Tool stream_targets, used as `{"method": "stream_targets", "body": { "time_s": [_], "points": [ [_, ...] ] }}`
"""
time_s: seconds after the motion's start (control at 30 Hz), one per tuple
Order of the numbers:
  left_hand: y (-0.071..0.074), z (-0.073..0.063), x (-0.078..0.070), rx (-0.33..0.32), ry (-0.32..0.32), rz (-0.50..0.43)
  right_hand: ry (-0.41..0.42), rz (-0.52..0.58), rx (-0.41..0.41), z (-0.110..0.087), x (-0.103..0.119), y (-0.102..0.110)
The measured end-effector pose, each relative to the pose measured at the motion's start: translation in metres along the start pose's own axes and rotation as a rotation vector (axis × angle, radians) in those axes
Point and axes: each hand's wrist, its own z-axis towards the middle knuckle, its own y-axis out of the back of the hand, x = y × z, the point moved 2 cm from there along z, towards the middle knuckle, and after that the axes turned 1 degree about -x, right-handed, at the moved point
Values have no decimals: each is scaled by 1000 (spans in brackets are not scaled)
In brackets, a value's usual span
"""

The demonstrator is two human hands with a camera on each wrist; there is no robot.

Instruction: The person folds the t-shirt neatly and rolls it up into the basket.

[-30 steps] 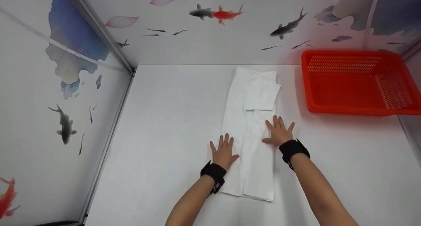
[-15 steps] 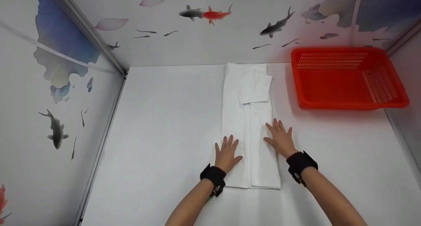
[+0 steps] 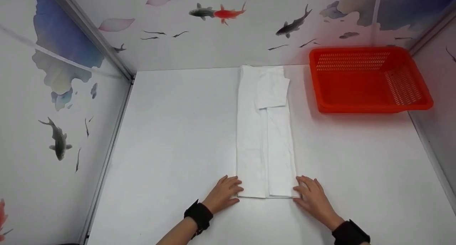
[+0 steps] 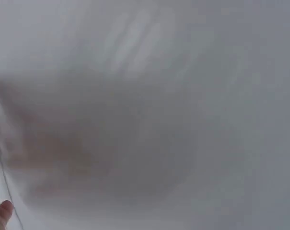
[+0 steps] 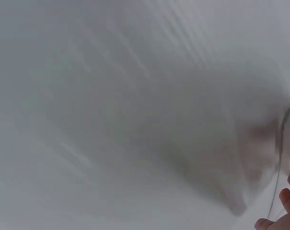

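Observation:
A white garment (image 3: 249, 141) lies folded into a long narrow strip on the white table, with a sleeve-like flap (image 3: 272, 90) folded over near its far end. At the near left corner, my left hand (image 3: 223, 193) touches the garment's edge with spread, slightly bent fingers, its thumb just below the hem. My right hand (image 3: 315, 198) mirrors this at the near right corner, fingertips on the edge and thumb at the hem. In the left wrist view, fingertips (image 4: 5, 210) show beside the hem line; in the right wrist view, fingertips (image 5: 286, 196) show near it too.
A red plastic basket (image 3: 356, 91) with slotted sides stands at the back right of the table. White panels (image 3: 213, 41) painted with fish close off the back and left. The table surface (image 3: 178, 131) stretches to the left of the garment.
Both hands have slid from flat on the garment's middle toward me, down to its two near corners. The head view has shifted slightly, and the garment stays folded in place.

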Motion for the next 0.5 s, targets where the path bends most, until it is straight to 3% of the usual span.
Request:
{"method": "stream_targets", "body": {
  "time_s": [0.17, 0.37, 0.43, 0.5],
  "points": [
    [-6, -1, 2, -97, -66, 97, 115, -64, -120, -11, -5, -6],
    [-6, 7, 1, -121, -179, 297, 198, -69, -173, -11, -9, -9],
    [-2, 10, 0, -112, -193, 283, 181, -48, -156, -9, -9, -6],
    [6, 14, 0, -81, -178, 195, 133, 6, -118, -4, -7, 1]
  ]
}}
